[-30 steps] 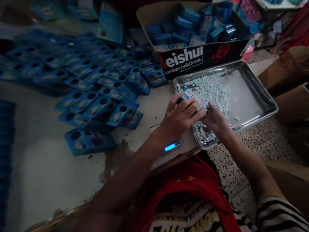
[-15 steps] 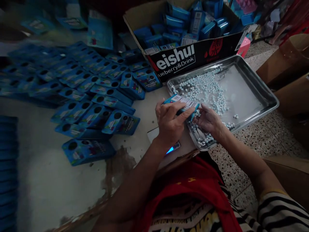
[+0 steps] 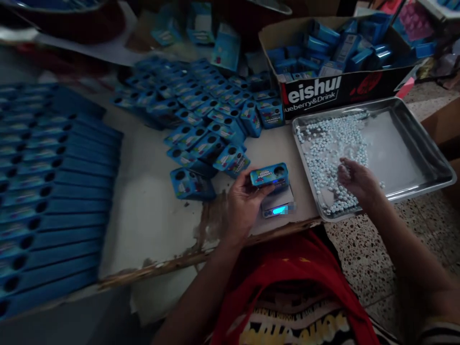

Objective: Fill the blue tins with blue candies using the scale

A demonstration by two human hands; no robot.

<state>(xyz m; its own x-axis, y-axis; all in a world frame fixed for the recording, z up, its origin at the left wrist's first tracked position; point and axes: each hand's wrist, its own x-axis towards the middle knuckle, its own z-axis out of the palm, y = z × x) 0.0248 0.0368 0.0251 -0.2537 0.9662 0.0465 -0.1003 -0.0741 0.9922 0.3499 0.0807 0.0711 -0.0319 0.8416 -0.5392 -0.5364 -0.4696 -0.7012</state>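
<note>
My left hand (image 3: 244, 201) is closed around a small blue candy box (image 3: 264, 176), its end with a round dark hole facing up. The box is over a small digital scale (image 3: 268, 209) with a lit blue display; I cannot tell whether it touches the scale. Above the metal tray (image 3: 427, 189), my right hand (image 3: 359, 182) has its fingers curled in, and what they hold, if anything, is hidden. Small round pale-blue candies (image 3: 323, 148) are spread over the tray's left half, below and around that hand.
Blue boxes with round holes (image 3: 208, 110) crowd the table's middle, and long rows of similar boxes (image 3: 72, 191) fill its left side. Behind the tray, a black printed carton (image 3: 345, 86) holds many more blue boxes. The worn wooden table edge (image 3: 161, 268) runs close in front.
My left hand has brought the box down and away from the tray to the scale, turning its holed end up. My right hand has left the box and curled over the candies. The view has shifted left.
</note>
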